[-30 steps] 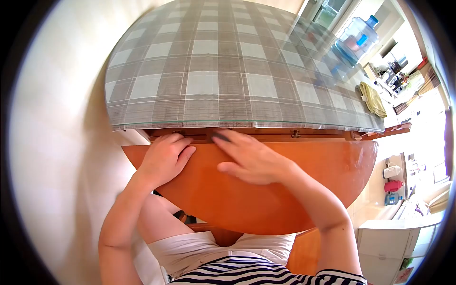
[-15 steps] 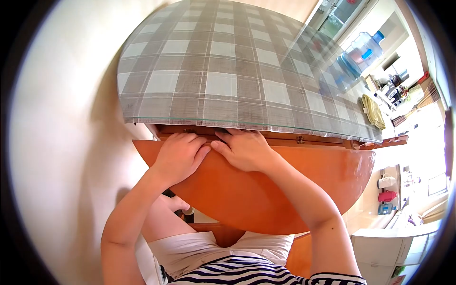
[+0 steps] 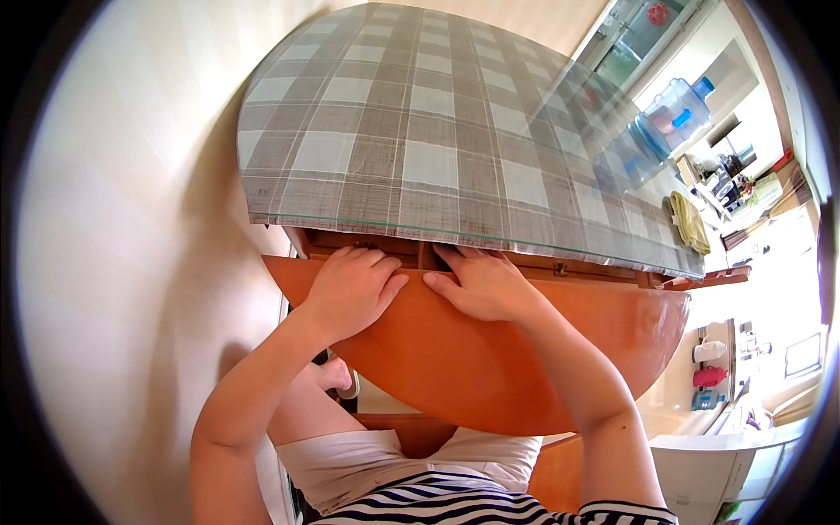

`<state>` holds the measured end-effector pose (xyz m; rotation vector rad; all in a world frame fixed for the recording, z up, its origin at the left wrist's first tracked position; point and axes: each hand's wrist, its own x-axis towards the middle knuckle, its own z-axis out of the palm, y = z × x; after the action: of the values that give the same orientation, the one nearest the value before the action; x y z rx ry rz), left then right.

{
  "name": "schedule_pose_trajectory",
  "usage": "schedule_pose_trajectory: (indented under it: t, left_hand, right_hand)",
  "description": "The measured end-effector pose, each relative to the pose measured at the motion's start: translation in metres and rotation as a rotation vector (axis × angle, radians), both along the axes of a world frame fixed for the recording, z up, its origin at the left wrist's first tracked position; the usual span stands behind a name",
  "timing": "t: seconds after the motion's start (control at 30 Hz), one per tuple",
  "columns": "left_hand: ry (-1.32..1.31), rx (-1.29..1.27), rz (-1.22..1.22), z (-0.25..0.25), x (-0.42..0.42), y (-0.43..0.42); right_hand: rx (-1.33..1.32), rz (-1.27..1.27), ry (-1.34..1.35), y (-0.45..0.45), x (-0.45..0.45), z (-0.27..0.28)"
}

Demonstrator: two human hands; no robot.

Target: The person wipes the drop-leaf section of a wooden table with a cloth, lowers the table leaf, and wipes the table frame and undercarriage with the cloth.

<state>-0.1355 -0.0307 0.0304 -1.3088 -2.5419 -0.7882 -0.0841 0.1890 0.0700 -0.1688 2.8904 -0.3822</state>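
A curved orange-brown wooden table leaf (image 3: pixel 490 367) slopes down in front of my lap, along the near side of the table. My left hand (image 3: pixel 352 293) is hooked over its upper edge, thumb on the outer face and fingertips hidden in the gap behind. To the right, my right hand (image 3: pixel 477 284) grips the same edge, its fingers reaching under the tabletop overhang. Above both hands is the tabletop, covered by a grey-and-white checked tablecloth (image 3: pixel 376 157) with a glass sheet over it. A small metal catch (image 3: pixel 560 269) shows in the gap.
A pale wall (image 3: pixel 131 262) runs close on the left. On the table's far right stand a blue water jug (image 3: pixel 678 114) and a folded yellow cloth (image 3: pixel 689 223). A white cabinet (image 3: pixel 700 472) is at lower right. My legs are under the leaf.
My right hand has slid slightly right along the leaf's edge, widening the space between my hands. The view has shifted a little, and both hands still hold the leaf.
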Motion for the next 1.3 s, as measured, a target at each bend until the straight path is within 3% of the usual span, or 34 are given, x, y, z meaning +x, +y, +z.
schedule_pose_trajectory:
  t: [0.07, 0.13, 0.33, 0.43, 0.67, 0.73, 0.87, 0.93, 1.03, 1.17, 1.23, 1.3]
  left_hand:
    - [0.002, 0.007, -0.006, 0.000, -0.001, 0.000]
    - [0.006, 0.017, -0.005, -0.001, -0.001, 0.001]
    - [0.003, -0.010, 0.003, 0.002, 0.000, 0.001]
    - [-0.002, -0.010, 0.005, 0.002, 0.002, 0.002]
    - [-0.023, -0.010, 0.011, 0.002, 0.003, 0.002]
    - [-0.019, -0.009, 0.006, 0.001, 0.001, 0.002]
    - [-0.020, -0.006, -0.003, 0.002, 0.001, 0.001]
    - [-0.019, -0.013, 0.001, 0.002, 0.001, 0.001]
    - [-0.025, -0.021, 0.008, 0.003, 0.001, 0.001]
    - [-0.038, -0.032, 0.016, 0.004, 0.002, 0.002]
    - [-0.036, -0.039, 0.009, 0.006, 0.002, 0.002]
    - [-0.035, -0.044, 0.009, 0.006, 0.004, 0.002]
  right_hand:
    - [-0.017, -0.013, -0.062, -0.003, 0.002, 0.014]
    - [0.008, -0.021, -0.287, -0.005, 0.004, 0.028]
    - [0.021, -0.031, 0.175, 0.002, 0.010, -0.016]
    - [-0.017, -0.073, -0.030, -0.003, 0.004, 0.001]
    - [-0.072, 0.066, -0.122, 0.015, -0.005, -0.002]
    - [-0.318, 0.125, -0.203, 0.027, -0.007, -0.001]
    - [-0.424, 0.184, -0.182, 0.038, 0.004, 0.006]
    - [-0.302, 0.123, 0.100, 0.034, 0.024, 0.003]
    - [-0.371, 0.003, 0.332, 0.046, 0.049, 0.001]
    - [-0.458, -0.054, 0.500, 0.071, 0.092, 0.016]
    - [-0.583, -0.127, 0.522, 0.078, 0.112, 0.016]
    - [-0.795, -0.154, 0.726, 0.088, 0.132, 0.020]
